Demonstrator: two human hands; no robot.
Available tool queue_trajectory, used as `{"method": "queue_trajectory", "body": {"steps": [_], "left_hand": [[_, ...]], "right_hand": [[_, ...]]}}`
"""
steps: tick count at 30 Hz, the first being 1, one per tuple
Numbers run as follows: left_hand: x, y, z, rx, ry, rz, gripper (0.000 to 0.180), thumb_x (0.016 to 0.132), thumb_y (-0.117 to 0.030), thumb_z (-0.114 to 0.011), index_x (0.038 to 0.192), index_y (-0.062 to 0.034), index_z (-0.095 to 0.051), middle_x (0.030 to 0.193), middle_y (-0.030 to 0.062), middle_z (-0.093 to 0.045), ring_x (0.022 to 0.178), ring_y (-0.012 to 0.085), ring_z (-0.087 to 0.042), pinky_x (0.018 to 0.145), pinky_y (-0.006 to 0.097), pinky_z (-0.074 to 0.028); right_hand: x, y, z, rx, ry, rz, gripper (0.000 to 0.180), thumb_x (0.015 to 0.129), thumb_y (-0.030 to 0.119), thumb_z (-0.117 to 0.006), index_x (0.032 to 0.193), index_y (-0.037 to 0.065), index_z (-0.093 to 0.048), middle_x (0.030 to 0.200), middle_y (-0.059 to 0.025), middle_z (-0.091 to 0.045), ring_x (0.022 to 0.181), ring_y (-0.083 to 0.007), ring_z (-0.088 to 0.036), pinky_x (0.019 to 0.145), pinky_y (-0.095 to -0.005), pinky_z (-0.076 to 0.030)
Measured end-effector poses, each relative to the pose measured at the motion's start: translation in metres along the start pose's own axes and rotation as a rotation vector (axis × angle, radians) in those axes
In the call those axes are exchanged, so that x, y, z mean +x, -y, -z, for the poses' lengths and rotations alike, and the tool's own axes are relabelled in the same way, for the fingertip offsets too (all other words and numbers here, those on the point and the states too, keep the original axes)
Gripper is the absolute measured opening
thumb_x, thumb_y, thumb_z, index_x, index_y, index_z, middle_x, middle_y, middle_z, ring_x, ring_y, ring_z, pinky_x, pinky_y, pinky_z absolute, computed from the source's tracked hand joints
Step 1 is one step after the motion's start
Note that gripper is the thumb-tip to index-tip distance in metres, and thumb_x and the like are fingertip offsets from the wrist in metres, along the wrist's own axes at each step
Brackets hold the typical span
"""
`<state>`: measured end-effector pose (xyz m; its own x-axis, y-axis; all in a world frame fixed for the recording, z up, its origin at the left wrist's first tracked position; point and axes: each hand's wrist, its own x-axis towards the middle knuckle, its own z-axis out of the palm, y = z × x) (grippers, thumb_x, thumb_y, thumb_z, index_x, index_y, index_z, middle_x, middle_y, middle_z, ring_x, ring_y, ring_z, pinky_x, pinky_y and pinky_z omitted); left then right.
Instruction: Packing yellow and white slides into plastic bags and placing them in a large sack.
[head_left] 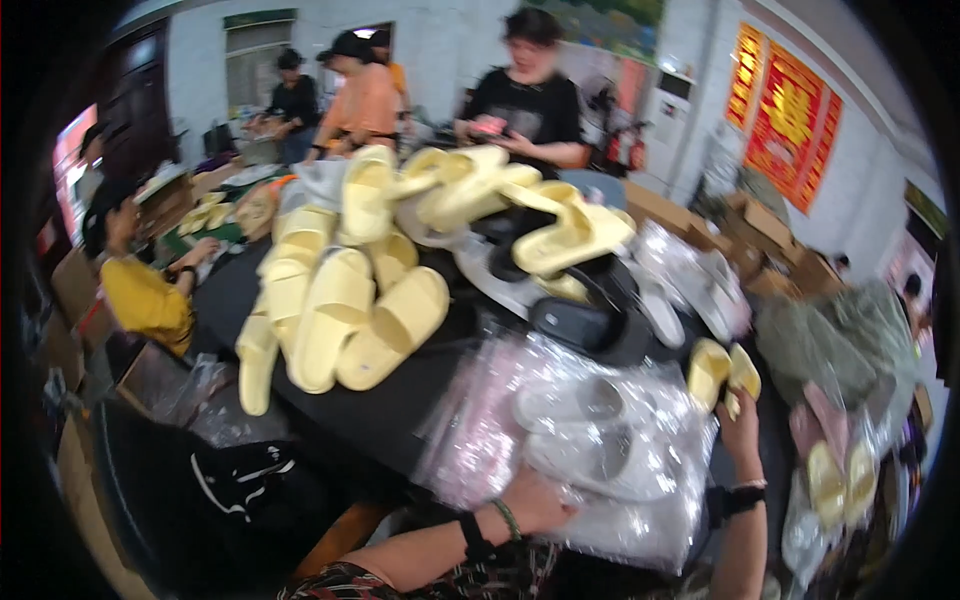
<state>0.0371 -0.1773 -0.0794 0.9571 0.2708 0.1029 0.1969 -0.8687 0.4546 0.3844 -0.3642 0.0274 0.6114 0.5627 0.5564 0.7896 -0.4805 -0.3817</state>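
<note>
- The pair of yellow slippers stands toe-up in the right hand, fingers clenched round the heels, right of the table.
- The left hand presses the clear bag of white slippers, just left.
- The left hand's fingertips are hidden under plastic; motion blur smears detail.

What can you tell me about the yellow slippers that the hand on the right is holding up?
The yellow slippers are a pale, soft-looking pair of slides, foam or rubber by their look. The right hand grips them from below and holds them upright, side by side, soles facing out, above the black table. They are bare, with no plastic around them. Just left of them lie clear bags of white slippers, where the left hand rests. The picture is blurry, so finer detail is lost.
</note>
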Motion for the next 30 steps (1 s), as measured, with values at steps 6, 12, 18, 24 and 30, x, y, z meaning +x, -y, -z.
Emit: {"method": "queue_trajectory", "body": {"steps": [6,12,18,24,30], "left_hand": [[-0.001,-0.009,0.023,-0.05,-0.355,-0.238,0.043,0.083,-0.042,-0.065,0.113,-0.0118,-0.069,0.117,0.0126,-0.066,0.113,0.036,-0.058,0.102,0.052,-0.041],[-0.001,-0.014,0.024,0.087,-0.151,-0.11,0.052,0.089,-0.052,-0.054,0.122,-0.0136,-0.066,0.131,0.0138,-0.061,0.125,0.0375,-0.051,0.108,0.057,-0.031],[-0.006,-0.016,0.026,0.228,-0.288,-0.185,0.046,0.088,-0.049,-0.061,0.108,-0.0087,-0.071,0.111,0.0169,-0.068,0.104,0.037,-0.063,0.095,0.051,-0.047],[-0.005,-0.019,0.028,0.173,-0.319,-0.206,0.048,0.089,-0.05,-0.059,0.109,-0.0078,-0.072,0.111,0.0195,-0.068,0.104,0.038,-0.063,0.095,0.051,-0.047],[-0.003,-0.019,0.026,0.187,-0.256,-0.173,0.046,0.09,-0.049,-0.059,0.109,-0.0086,-0.072,0.111,0.0184,-0.069,0.106,0.0388,-0.063,0.101,0.052,-0.043]], "right_hand": [[-0.037,0.046,0.02,0.098,0.212,-0.415,0.032,0.096,0.03,-0.06,0.102,-0.001,-0.064,0.084,-0.018,-0.07,0.08,-0.0299,-0.07,0.072,-0.0394,-0.053],[-0.064,0.05,0.035,0.163,0.457,-0.605,0.044,0.1,0.036,-0.05,0.09,-0.004,-0.065,0.074,-0.0116,-0.069,0.064,-0.0199,-0.067,0.064,-0.0346,-0.053],[-0.079,0.056,0.031,0.143,0.472,-0.621,0.048,0.097,0.042,-0.056,0.095,-0.005,-0.066,0.082,-0.0154,-0.07,0.07,-0.0231,-0.07,0.068,-0.0359,-0.054],[-0.076,0.062,0.047,0.137,0.576,-0.559,0.045,0.09,0.042,-0.067,0.089,-0.003,-0.065,0.079,-0.0094,-0.067,0.073,-0.0169,-0.064,0.064,-0.0316,-0.049],[-0.088,0.081,0.037,0.991,0.388,-0.68,0.017,0.098,0.022,-0.061,0.098,0.005,-0.063,0.09,-0.0006,-0.063,0.083,-0.0098,-0.06,0.07,-0.026,-0.05]]}}
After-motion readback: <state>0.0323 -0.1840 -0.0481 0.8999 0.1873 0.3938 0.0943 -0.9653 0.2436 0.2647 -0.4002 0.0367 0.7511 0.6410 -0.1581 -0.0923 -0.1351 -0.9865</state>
